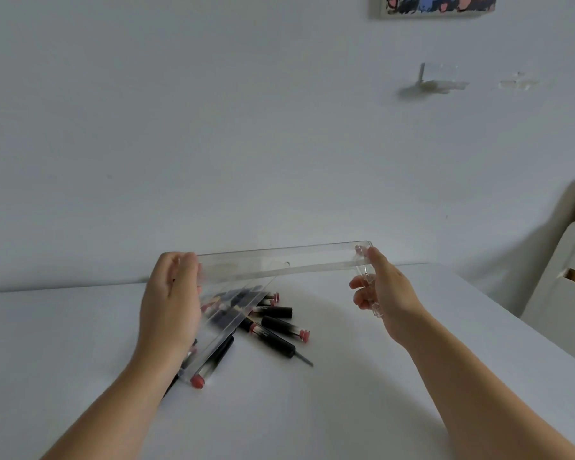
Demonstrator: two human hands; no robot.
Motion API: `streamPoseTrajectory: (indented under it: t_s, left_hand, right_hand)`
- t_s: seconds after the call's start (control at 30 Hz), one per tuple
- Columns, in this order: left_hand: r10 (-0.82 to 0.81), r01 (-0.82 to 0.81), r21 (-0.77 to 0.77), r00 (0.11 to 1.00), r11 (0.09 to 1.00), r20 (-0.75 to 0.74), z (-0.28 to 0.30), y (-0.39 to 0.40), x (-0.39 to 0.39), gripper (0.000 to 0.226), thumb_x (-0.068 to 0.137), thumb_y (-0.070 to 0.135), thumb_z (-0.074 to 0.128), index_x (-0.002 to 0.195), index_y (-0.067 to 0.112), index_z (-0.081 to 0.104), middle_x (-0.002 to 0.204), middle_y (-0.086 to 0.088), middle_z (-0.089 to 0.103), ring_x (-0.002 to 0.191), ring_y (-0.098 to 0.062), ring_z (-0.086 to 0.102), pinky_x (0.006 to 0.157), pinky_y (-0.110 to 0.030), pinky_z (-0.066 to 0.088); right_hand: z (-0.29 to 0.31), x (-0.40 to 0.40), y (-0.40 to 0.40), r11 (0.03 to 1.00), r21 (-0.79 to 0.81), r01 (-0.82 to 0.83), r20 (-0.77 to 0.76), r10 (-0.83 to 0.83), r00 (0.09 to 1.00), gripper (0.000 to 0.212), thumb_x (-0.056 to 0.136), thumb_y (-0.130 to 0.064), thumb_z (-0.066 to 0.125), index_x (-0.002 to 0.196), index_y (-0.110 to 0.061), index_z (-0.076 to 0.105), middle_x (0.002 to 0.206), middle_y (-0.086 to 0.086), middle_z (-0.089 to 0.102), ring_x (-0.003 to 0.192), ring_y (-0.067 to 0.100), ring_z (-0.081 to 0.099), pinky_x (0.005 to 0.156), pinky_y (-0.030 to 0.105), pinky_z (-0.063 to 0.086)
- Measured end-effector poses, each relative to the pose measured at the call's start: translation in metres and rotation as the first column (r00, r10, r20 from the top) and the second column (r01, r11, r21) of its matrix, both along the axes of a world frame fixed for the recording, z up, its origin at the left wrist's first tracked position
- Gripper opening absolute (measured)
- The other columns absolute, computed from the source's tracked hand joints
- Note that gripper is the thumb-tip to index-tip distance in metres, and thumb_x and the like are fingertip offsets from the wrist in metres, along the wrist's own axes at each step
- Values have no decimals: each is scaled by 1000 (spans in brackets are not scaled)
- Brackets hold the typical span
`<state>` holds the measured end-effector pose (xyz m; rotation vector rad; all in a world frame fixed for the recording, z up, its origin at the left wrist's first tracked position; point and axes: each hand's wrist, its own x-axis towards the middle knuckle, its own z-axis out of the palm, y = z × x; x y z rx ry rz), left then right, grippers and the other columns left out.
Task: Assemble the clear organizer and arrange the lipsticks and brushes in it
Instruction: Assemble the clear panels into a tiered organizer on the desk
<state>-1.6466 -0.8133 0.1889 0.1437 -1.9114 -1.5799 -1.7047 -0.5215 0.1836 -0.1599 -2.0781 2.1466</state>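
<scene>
A long clear organizer tray (279, 262) is held up above the white table (346, 393), its open length stretched between both hands. My left hand (171, 300) grips its left end and my right hand (380, 287) grips its right end, thumb on the top corner. A second clear piece (228, 322) lies slanted under the left hand, over a pile of lipsticks (276, 328). The lipsticks are black tubes with red ends. One lipstick (210, 368) lies nearest me. A thin dark brush tip (304, 357) pokes out of the pile to the right.
A pale wall stands right behind the table's far edge. A white chair (565, 287) is at the right, beside the table's angled right edge. A picture (439, 3) hangs high on the wall.
</scene>
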Motion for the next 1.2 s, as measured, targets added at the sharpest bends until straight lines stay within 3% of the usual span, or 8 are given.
streamPoseTrajectory:
  t_s: [0.2, 0.33, 0.43, 0.63, 0.73, 0.9, 1.07, 1.2]
  left_hand:
    - [-51, 52, -13, 998, 999, 29, 15, 11, 17, 35, 84, 53, 45, 87, 23, 62, 94, 4, 68, 98, -25, 65, 87, -39, 53]
    - [-45, 51, -66, 995, 997, 86, 20, 6, 38, 31, 95, 45, 45, 89, 20, 65, 93, 0, 69, 82, -19, 63, 67, -33, 45]
    - [-7, 17, -77, 992, 997, 124, 19, -7, 56, 31, 99, 41, 45, 87, 23, 67, 69, 15, 64, 56, -10, 47, 54, -30, 36]
    - [85, -79, -49, 989, 996, 123, 3, -30, 92, 33, 97, 44, 49, 81, 24, 70, 58, 22, 61, 53, -4, 49, 56, -30, 36]
    - [113, -109, -35, 985, 993, 132, -6, -41, 106, 32, 93, 44, 49, 81, 25, 72, 79, 28, 69, 68, 7, 58, 64, -28, 40]
    - [130, -126, -35, 976, 991, 174, -21, -51, 119, 32, 100, 39, 50, 83, 23, 72, 89, 13, 70, 83, -5, 59, 66, -28, 41]
    - [139, -126, -74, 969, 989, 203, -31, -48, 124, 33, 101, 35, 47, 81, 22, 70, 80, 2, 67, 72, -17, 57, 62, -31, 41]
    - [135, -115, -86, 954, 990, 268, -37, -47, 121, 30, 98, 34, 48, 82, 19, 69, 72, -5, 61, 66, -22, 54, 60, -33, 39]
  right_hand:
    - [4, 28, 25, 995, 95, -35, 11, 34, 999, 35, 95, -52, 47, 113, -30, 67, 77, 15, 73, 65, 29, 72, 64, 34, 49]
    - [7, 52, 41, 960, 239, -144, -11, 151, 989, 44, 93, -55, 39, 117, -28, 63, 84, 19, 75, 72, 30, 73, 75, 42, 50]
    - [5, 68, 39, 919, 345, -189, -35, 214, 976, 45, 91, -58, 35, 113, -30, 62, 82, 14, 76, 71, 25, 72, 77, 41, 50]
    - [-5, 91, 12, 894, 411, -175, -103, 237, 966, 33, 105, -44, 35, 108, -28, 64, 83, 8, 75, 75, 21, 67, 74, 37, 49]
    - [-10, 99, -1, 889, 421, -179, -106, 244, 964, 33, 104, -44, 37, 106, -26, 65, 86, 8, 74, 79, 20, 67, 73, 35, 48]
    - [-18, 107, -15, 884, 431, -184, -99, 249, 963, 37, 98, -45, 41, 100, -18, 66, 93, 17, 70, 70, 1, 65, 71, 32, 45]
    - [-25, 105, -12, 867, 480, -134, -86, 198, 976, 34, 101, -43, 41, 96, -25, 69, 96, -4, 72, 88, 2, 65, 76, 27, 44]
    - [-31, 101, -9, 854, 504, -131, -53, 183, 982, 37, 103, -40, 42, 97, -15, 69, 100, 3, 72, 98, 20, 65, 80, 29, 45]
